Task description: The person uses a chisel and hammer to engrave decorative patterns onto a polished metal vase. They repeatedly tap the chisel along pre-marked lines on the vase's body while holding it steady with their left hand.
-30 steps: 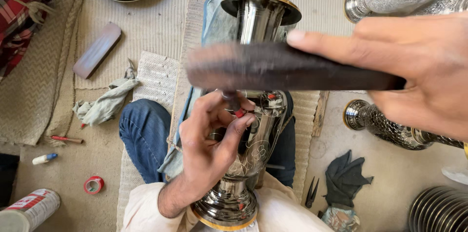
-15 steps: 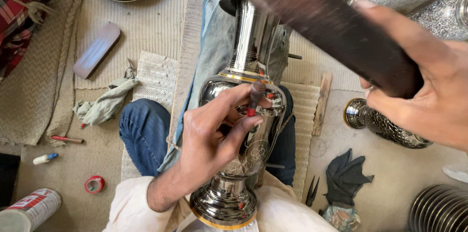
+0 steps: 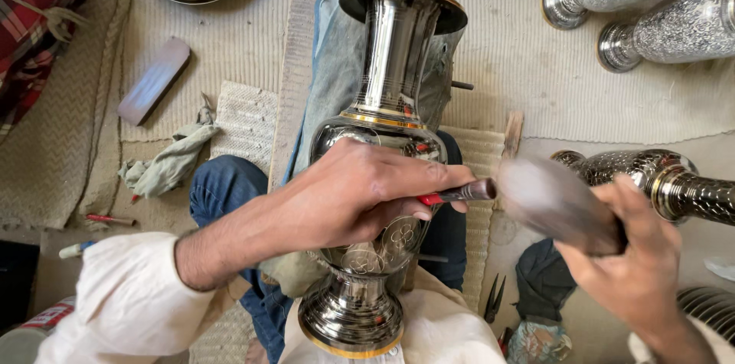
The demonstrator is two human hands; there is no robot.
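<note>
The left hand [image 3: 360, 195] pinched a red-handled chisel [image 3: 459, 194], its tip lying across the belly of the polished metal vase [image 3: 383, 104] in the lap. Just right of that tip, the right hand [image 3: 628, 264] clenched a blurred wooden mallet [image 3: 547, 195], head beside the chisel's end.

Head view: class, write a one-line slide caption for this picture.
Left hand holds a slim punch against a polished metal vase on the lap; right hand grips a dark mallet.
</note>
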